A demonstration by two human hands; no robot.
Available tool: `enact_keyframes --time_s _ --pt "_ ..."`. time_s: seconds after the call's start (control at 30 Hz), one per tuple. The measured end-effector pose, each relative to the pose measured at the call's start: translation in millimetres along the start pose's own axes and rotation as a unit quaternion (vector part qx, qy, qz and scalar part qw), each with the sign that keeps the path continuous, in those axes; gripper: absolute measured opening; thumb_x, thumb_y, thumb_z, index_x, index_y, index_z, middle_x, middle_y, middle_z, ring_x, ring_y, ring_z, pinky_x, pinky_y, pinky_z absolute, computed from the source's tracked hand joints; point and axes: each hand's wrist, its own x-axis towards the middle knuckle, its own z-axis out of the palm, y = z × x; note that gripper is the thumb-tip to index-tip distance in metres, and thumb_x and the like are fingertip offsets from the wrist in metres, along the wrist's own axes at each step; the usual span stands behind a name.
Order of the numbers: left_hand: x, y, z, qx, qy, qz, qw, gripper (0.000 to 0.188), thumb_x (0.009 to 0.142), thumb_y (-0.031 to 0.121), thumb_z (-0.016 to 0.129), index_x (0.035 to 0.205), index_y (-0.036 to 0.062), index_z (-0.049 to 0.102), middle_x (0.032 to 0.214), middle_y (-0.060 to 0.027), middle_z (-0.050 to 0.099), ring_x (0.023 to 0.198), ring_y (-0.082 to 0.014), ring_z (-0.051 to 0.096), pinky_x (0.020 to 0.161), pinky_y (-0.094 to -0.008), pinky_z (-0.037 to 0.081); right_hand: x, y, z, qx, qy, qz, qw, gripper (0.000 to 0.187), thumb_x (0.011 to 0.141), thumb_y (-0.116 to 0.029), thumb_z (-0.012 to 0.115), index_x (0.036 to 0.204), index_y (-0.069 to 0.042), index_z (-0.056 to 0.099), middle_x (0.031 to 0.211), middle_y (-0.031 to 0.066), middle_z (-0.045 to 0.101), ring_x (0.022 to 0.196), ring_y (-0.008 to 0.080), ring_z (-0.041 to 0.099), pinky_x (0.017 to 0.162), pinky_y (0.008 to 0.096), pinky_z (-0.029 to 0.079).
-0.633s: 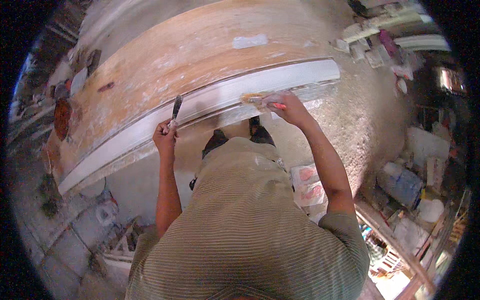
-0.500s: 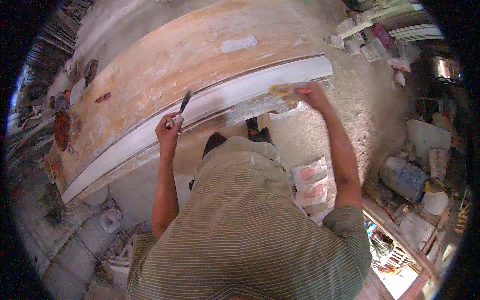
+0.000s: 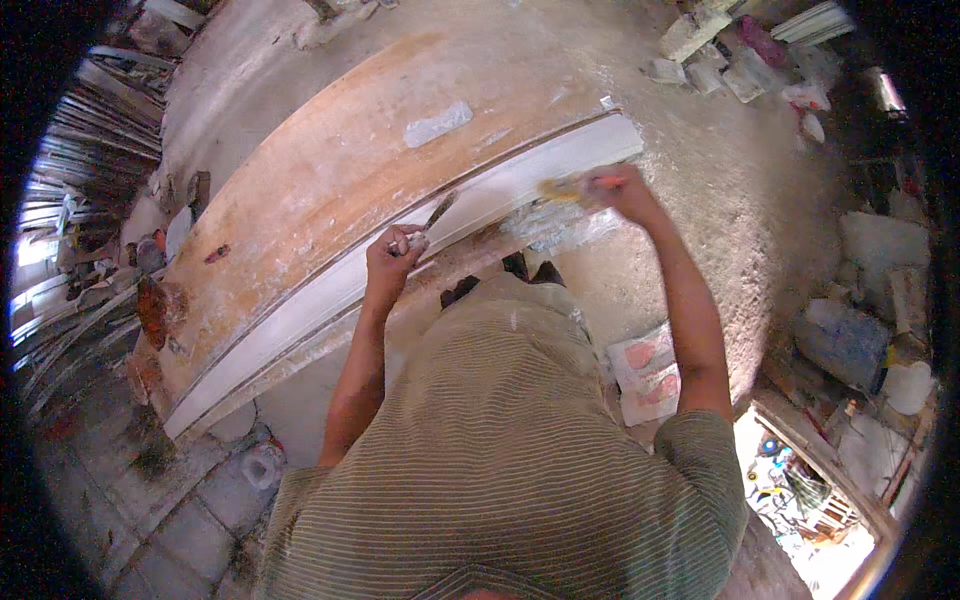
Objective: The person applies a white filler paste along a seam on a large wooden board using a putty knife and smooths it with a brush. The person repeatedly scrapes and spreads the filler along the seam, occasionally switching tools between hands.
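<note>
A long white moulding (image 3: 590, 145) lies along the near edge of a wide, plaster-smeared wooden board (image 3: 330, 150). My left hand (image 3: 396, 258) is closed around a small spatula with a dark narrow blade (image 3: 441, 208). The blade points up and right over the middle of the moulding; I cannot tell whether it touches. Near the moulding's right end, my right hand (image 3: 628, 194) grips a brush (image 3: 562, 189) with pale yellowish bristles and an orange-red handle. Motion blurs the brush, and its bristles are at the moulding's near side.
On the board lie a pale flat scrap (image 3: 438, 125) and a small reddish-brown piece (image 3: 217, 254). A printed sack (image 3: 645, 375) rests on the floor by my right arm. White blocks (image 3: 705, 78) sit at the far right, a blue-grey container (image 3: 842, 343) at right, thin strips (image 3: 105, 130) at far left.
My left hand and the spatula have moved right along the moulding, closer to my right hand. The brush stays near the right end, blurred in both frames. The whole view has shifted and turned slightly.
</note>
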Motion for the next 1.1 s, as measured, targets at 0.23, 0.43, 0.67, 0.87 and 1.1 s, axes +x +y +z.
enact_keyframes --time_s 0.23,0.43,0.67,0.87,1.1 --pt "0 10 -3 -0.050 0.167 -0.042 0.984 0.030 0.083 0.004 0.072 0.071 0.0105 0.045 0.093 -0.0086 0.067 0.056 -0.0073 0.054 0.043 -0.0226 0.037 20 -45 -101 -0.181 0.172 0.015 0.968 0.027 0.086 -0.012 0.058 0.109 -0.013 0.072 0.093 0.0125 0.072 0.083 0.0309 0.069 0.077 0.0408 0.054" --pt "-18 -14 -5 -0.153 0.328 -0.071 0.929 0.014 0.087 0.008 0.070 0.084 0.0086 0.057 0.074 -0.0034 0.062 0.052 -0.0074 0.052 0.040 -0.0222 0.035 93 -149 149 0.045 0.015 -0.348 0.936 0.022 0.080 -0.013 0.061 0.100 -0.011 0.071 0.096 0.0151 0.069 0.091 0.0351 0.066 0.083 0.0479 0.051" --pt "-83 -31 -14 -0.184 0.432 -0.094 0.878 0.024 0.088 0.006 0.067 0.077 0.0112 0.046 0.083 -0.0034 0.060 0.056 -0.0085 0.053 0.042 -0.0220 0.039 84 -79 127 -0.007 0.079 -0.285 0.955 0.019 0.087 -0.019 0.054 0.088 -0.008 0.070 0.098 0.0151 0.067 0.098 0.0307 0.062 0.089 0.0471 0.046" --pt "-152 -86 -2 -0.282 0.578 -0.136 0.754 0.018 0.087 0.008 0.067 0.079 0.0102 0.051 0.077 -0.0035 0.062 0.056 -0.0110 0.057 0.041 -0.0245 0.041 110 131 -158 -0.517 0.143 -0.007 0.844 0.031 0.096 -0.031 0.055 0.096 -0.004 0.071 0.083 0.0138 0.071 0.070 0.0282 0.064 0.068 0.0442 0.051" --pt "-236 -81 6 -0.351 0.641 -0.151 0.666 0.029 0.084 0.011 0.072 0.075 0.0135 0.045 0.073 -0.0024 0.058 0.052 -0.0098 0.054 0.038 -0.0238 0.035 92 81 -119 -0.097 0.113 0.051 0.987 0.033 0.084 -0.027 0.069 0.095 0.003 0.063 0.078 0.0148 0.067 0.079 0.0240 0.067 0.063 0.0378 0.053"
